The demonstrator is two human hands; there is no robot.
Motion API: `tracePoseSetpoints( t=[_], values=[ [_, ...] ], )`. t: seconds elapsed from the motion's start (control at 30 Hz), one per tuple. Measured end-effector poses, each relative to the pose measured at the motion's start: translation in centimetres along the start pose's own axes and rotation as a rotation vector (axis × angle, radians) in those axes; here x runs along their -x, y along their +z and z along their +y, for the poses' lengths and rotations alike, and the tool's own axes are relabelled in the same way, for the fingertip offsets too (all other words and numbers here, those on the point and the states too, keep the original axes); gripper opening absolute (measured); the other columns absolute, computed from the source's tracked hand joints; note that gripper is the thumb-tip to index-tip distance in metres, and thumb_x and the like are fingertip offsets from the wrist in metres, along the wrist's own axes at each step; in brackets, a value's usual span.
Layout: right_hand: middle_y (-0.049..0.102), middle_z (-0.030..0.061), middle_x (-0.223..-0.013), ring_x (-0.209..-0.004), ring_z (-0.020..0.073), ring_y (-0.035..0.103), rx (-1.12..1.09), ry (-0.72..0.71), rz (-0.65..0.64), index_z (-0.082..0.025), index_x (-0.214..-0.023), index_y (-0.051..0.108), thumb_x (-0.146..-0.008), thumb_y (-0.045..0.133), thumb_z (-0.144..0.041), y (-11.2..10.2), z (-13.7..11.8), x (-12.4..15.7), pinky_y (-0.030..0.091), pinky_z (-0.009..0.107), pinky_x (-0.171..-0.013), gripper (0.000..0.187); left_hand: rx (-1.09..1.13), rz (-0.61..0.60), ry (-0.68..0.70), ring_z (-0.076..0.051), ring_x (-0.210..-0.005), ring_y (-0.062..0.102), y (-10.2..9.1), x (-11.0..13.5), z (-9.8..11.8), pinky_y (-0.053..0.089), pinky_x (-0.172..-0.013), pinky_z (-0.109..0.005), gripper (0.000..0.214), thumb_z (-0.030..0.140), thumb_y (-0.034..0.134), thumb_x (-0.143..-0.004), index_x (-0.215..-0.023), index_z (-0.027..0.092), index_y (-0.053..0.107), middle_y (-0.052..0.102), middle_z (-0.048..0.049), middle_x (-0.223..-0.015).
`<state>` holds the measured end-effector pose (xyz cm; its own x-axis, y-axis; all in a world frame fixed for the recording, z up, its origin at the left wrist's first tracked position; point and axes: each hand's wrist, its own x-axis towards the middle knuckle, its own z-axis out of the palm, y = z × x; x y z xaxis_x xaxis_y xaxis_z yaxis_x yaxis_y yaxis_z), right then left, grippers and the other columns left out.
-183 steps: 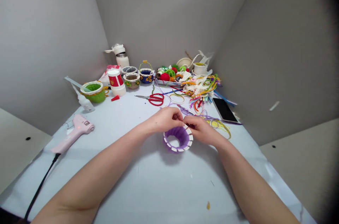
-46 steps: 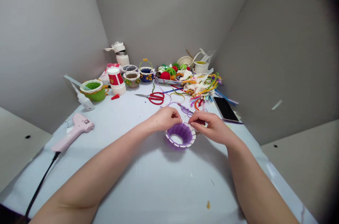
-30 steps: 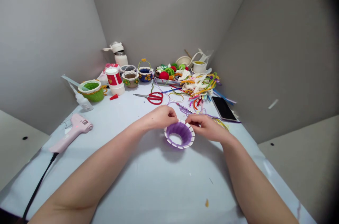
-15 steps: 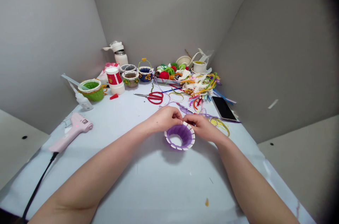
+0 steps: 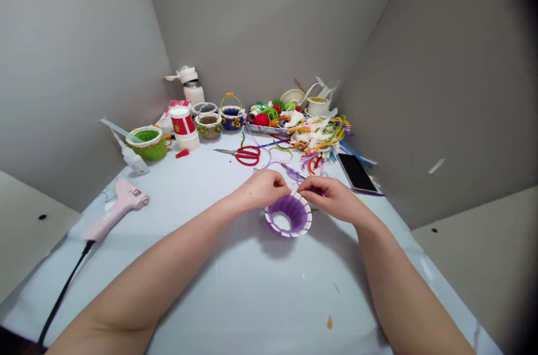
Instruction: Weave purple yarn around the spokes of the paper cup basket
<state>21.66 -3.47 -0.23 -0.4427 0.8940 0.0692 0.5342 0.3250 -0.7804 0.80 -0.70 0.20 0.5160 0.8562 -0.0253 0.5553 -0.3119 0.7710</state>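
Over the tabletop (image 5: 260,288), my left fingers (image 5: 281,192) pinch the purple cup (image 5: 296,214) by its far rim. My right fingers (image 5: 311,181) are narrowed just beside; can't tell what they hold.

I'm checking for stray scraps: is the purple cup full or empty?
Empty, as far as visible: the cup shows its pale bottom and purple inner walls, nothing lying inside.

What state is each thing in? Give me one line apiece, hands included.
Purple cup: mouth facing up, white rim slit into tabs.
Left hand: fingers pinched on the cup's rim.
Right hand: fingers curled at the rim; grip unclear.
Scissors: lying flat, blades look closed.
Phone: lying flat, screen dark.
Pink glue gun: lying down.
Blue basket: upright, handle raised.
Red cap: lying loose.
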Motion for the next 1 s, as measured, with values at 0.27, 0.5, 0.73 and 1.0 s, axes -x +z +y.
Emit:
tracePoseSetpoints(
  t=[0.27, 0.5, 0.73, 1.0],
  values=[
    [0.060, 0.0021, -0.073, -0.065, 0.0125, 0.049, 0.085, -0.080, 0.126, -0.017, -0.082, 0.063, -0.088, 0.055, -0.033, 0.1, -1.0, 0.4, 0.038, 0.024, -0.057, 0.018, -0.007, 0.000, -0.014, -0.013, -0.063, 0.057, 0.1, 0.1, 0.0, 0.038, -0.054, -0.022, 0.023, 0.036, 0.053, -0.074, -0.070, 0.017, 0.064, 0.066, -0.0010, -0.070],
    [0.061, 0.0023, -0.077, -0.069, 0.0127, 0.051, 0.119, -0.134, 0.078, -0.018, -0.083, 0.064, -0.089, 0.054, -0.028, -0.2, -1.2, 0.6, 0.038, 0.024, -0.061, 0.016, -0.011, 0.003, -0.012, -0.014, -0.066, 0.057, 0.1, 0.0, 0.0, 0.039, -0.056, -0.022, 0.024, 0.036, 0.053, -0.074, -0.072, 0.017, 0.065, 0.067, -0.0016, -0.072],
    [0.057, 0.0020, -0.074, -0.066, 0.0131, 0.049, -0.043, -0.001, -0.075, -0.017, -0.082, 0.062, -0.089, 0.052, -0.036, -0.9, -0.1, 0.5, 0.038, 0.024, -0.058, 0.023, -0.024, 0.001, -0.034, -0.013, -0.066, 0.057, -0.3, 0.2, 0.5, 0.040, -0.056, -0.022, 0.021, 0.033, 0.055, -0.073, -0.071, 0.016, 0.066, 0.068, -0.0021, -0.073],
    [0.056, -0.0007, -0.069, -0.062, 0.0114, 0.048, -0.163, 0.074, -0.227, -0.016, -0.080, 0.062, -0.084, 0.056, -0.032, 0.1, 0.5, -0.2, 0.036, 0.022, -0.056, 0.018, -0.049, -0.019, -0.050, -0.013, -0.064, 0.057, -0.8, 0.4, 0.6, 0.038, -0.053, -0.021, 0.019, 0.030, 0.052, -0.071, -0.070, 0.016, 0.065, 0.066, -0.0014, -0.071]
  ],
)
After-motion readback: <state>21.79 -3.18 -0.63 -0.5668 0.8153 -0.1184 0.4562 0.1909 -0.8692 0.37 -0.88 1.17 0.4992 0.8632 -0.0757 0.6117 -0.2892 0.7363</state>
